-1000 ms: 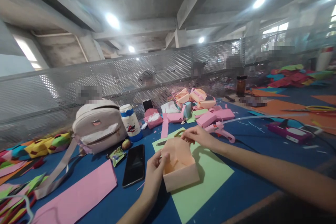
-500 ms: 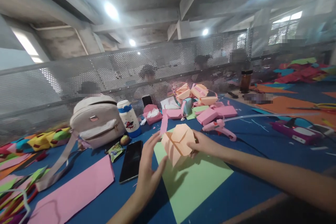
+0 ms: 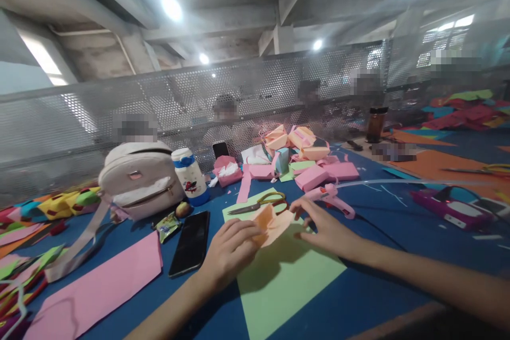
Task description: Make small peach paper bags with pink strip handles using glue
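Folded paper [image 3: 274, 223] is lying on the green sheet [image 3: 287, 284], left hand [image 3: 230, 247] pinching its left edge, right hand [image 3: 324, 227] spread, touching its right edge.

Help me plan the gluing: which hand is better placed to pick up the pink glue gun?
Probably the right hand: it lies open, close to the glue gun, while the left hand is closed on the orange paper, farther away.

Two slender forearms are shown bare from the wrists down to the picture's lower edge. The left grip [image 3: 231, 249] and the right grip [image 3: 324, 226] are likewise uncovered. The fingernails are too blurred to be told.
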Available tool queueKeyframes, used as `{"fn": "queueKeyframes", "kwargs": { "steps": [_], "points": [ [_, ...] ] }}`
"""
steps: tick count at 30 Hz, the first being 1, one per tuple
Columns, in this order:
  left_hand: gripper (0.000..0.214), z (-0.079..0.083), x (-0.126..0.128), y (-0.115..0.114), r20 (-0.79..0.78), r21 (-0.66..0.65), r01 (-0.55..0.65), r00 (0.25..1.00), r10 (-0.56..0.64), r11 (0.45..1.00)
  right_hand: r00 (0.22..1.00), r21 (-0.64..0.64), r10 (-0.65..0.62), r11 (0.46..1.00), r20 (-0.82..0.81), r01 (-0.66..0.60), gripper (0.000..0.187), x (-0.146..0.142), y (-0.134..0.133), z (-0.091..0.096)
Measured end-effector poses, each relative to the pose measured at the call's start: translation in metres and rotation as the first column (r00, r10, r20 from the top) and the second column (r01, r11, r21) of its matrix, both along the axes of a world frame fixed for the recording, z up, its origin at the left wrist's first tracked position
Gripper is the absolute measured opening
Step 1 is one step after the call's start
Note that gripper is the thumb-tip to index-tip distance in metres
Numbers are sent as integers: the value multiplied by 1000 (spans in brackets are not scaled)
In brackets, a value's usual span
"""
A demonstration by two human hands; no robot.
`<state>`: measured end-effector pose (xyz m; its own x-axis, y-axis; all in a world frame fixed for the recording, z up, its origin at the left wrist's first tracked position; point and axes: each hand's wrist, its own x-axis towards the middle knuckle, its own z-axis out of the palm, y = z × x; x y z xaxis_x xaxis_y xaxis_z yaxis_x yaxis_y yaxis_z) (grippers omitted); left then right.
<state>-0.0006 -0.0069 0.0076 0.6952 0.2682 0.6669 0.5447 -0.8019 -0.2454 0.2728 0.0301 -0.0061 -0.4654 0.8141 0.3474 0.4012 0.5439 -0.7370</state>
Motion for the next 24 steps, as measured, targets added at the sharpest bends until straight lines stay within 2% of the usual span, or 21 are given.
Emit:
{"fn": "queueKeyframes", "kwargs": {
  "steps": [2,4,6,8,10,11,13,17,19,24],
  "points": [
    [13,0,-5,0,38,11,66,997,-66,998,999,181,-20,983,33,14,43,5,1,6],
    [12,-1,-5,0,74,5,90,993,-90,996,994,370,6,928,108,-46,33,7,1,12],
    [13,-2,-2,-1,84,-13,89,993,-87,996,976,570,24,808,218,-148,19,7,1,16],
    [15,-2,2,-2,71,-15,54,996,-53,998,956,736,4,637,293,-228,21,7,3,16],
    [17,-3,5,-2,54,-1,-17,998,18,1000,944,826,-35,496,328,-269,21,5,7,13],
    [18,-3,7,-1,51,5,-56,997,56,998,939,844,-57,460,340,-277,19,3,9,11],
    [21,-5,9,1,42,-4,-118,992,118,993,921,842,-95,450,377,-298,18,-1,13,8],
    [21,-9,12,7,-1,-56,-172,985,172,983,897,810,-143,505,419,-298,19,-11,23,3],
    [18,-12,12,11,-9,-57,-193,981,193,979,878,797,-153,512,453,-321,20,-13,26,0],
    [19,-20,8,14,-23,-81,-220,975,219,972,841,756,-113,512,530,-408,20,-15,29,-5]
  ]
}}
